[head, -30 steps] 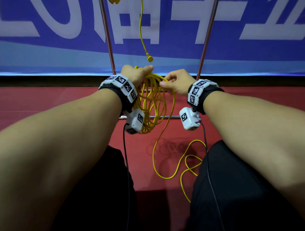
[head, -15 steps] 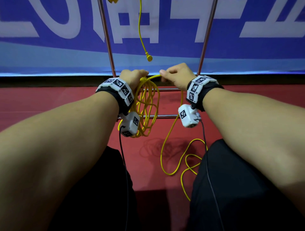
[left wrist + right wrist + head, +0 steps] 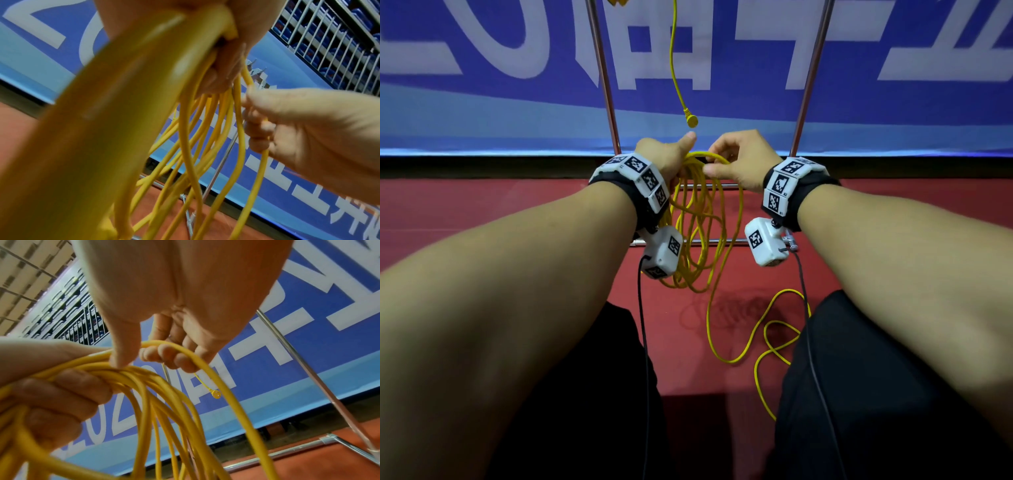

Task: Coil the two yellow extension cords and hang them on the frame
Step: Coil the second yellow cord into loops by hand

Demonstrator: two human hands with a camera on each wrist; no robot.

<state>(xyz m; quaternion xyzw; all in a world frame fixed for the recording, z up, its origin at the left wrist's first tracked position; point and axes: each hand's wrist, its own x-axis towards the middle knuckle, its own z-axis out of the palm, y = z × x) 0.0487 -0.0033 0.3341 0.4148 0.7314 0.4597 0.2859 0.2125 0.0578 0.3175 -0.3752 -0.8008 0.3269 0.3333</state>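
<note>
My left hand (image 3: 671,159) grips the top of a coil of yellow extension cord (image 3: 698,222) with several loops hanging below it. Right beside it, my right hand (image 3: 736,161) pinches one strand of the same cord (image 3: 185,353) between thumb and curled fingers, laying it against the bundle. The loose tail (image 3: 763,329) trails down onto the red floor between my knees. A second yellow cord (image 3: 674,68) hangs from above on the metal frame (image 3: 602,78), its plug end (image 3: 691,120) dangling just over my hands.
The frame's two upright poles (image 3: 811,75) stand behind my hands, with horizontal bars (image 3: 729,241) low near the floor. A blue banner (image 3: 893,85) runs along the back. My dark trouser legs (image 3: 876,394) flank the red floor (image 3: 482,205).
My right hand has drawn close to the left again and brought another loop onto the coil. The loose tail on the floor has shortened a little.
</note>
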